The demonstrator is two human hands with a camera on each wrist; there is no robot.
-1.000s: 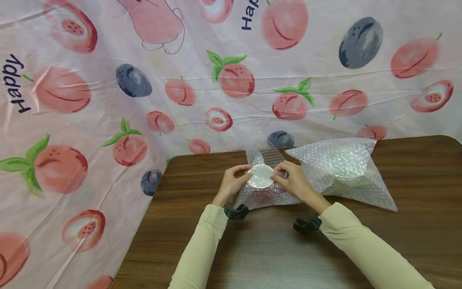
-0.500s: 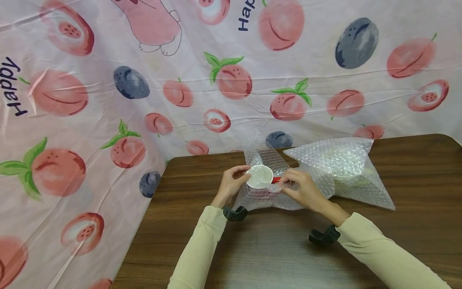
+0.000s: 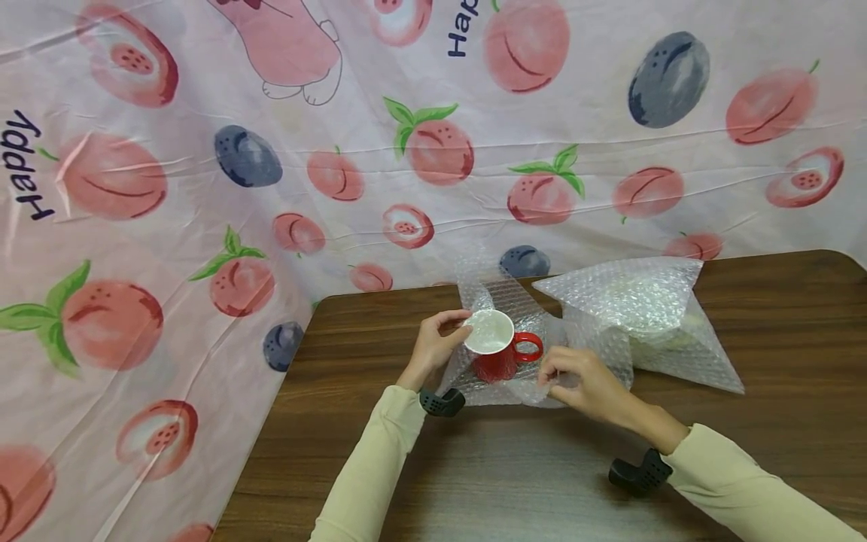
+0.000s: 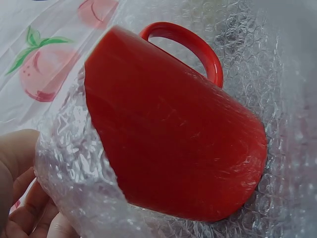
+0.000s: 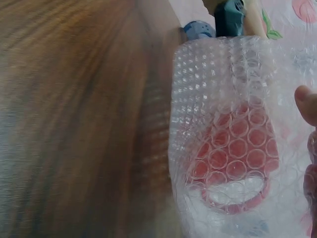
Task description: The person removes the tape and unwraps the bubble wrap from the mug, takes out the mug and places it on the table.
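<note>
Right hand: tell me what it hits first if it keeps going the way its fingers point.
Probably the bubble wrap the right hand already pinches; beyond that, the red mug, though depth is unclear.

Pale yellow long sleeves (image 3: 369, 482); 2 black wrist-mounted camera brackets (image 3: 442, 401).

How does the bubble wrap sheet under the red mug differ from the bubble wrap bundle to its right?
The bubble wrap sheet lies opened out beneath the red mug, which shows bare; the bubble wrap bundle stays closed over a pale item. The right hand pinches the sheet; no hand touches the bundle. Both are clear bubble wrap on the table.
</note>
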